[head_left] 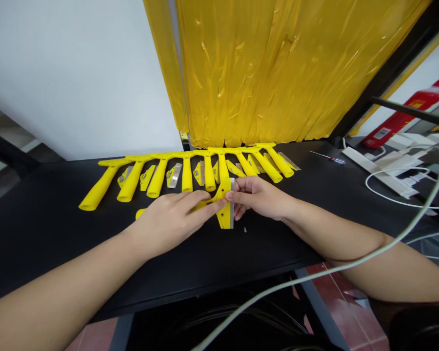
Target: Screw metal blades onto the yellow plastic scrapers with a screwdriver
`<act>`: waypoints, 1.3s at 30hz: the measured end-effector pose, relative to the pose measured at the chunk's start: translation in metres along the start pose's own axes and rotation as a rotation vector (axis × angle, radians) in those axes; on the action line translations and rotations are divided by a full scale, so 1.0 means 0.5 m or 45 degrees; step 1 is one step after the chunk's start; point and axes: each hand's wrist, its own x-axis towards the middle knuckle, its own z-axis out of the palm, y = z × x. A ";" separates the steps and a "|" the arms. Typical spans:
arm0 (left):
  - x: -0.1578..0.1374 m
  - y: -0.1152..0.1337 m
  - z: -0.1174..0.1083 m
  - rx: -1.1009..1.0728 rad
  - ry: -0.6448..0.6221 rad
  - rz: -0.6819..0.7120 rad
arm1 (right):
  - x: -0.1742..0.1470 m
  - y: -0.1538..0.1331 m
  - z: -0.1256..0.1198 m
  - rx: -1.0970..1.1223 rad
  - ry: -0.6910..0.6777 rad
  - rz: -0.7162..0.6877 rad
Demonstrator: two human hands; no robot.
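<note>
Between my hands is a yellow scraper (pixel 224 214) with a grey metal blade along the right edge of its head and two dark screw holes in its face. My left hand (pixel 171 214) wraps over its handle, most of which is hidden beneath the palm, with fingers reaching to the head. From the right, my right hand (pixel 258 197) pinches the head and blade edge between thumb and fingers. A small screw (pixel 245 229) lies on the black table (pixel 190 263) just right of the scraper.
Behind my hands, several yellow scraper handles (pixel 98 190) stand in a row, with metal blades (pixel 174 175) and yellow plates (pixel 146 178) among them. A screwdriver (pixel 331 157) lies at the back right, near white strips (pixel 380 170) and a red bottle (pixel 406 114). A white cable (pixel 325 270) crosses the right foreground.
</note>
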 end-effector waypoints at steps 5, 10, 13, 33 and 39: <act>-0.005 -0.004 0.005 -0.012 -0.018 -0.003 | 0.001 0.003 0.001 -0.043 0.071 0.010; -0.006 0.000 0.007 -0.026 -0.039 -0.017 | -0.006 -0.003 -0.001 -0.097 0.053 0.043; -0.006 0.004 0.009 -0.022 -0.033 -0.004 | -0.009 -0.009 -0.004 -0.137 0.030 0.076; 0.000 0.007 0.021 -0.152 -0.056 -0.079 | -0.056 -0.064 -0.135 -1.185 0.012 -0.007; -0.006 0.005 0.028 -0.194 -0.161 -0.151 | -0.074 -0.059 -0.160 -1.279 -0.229 0.204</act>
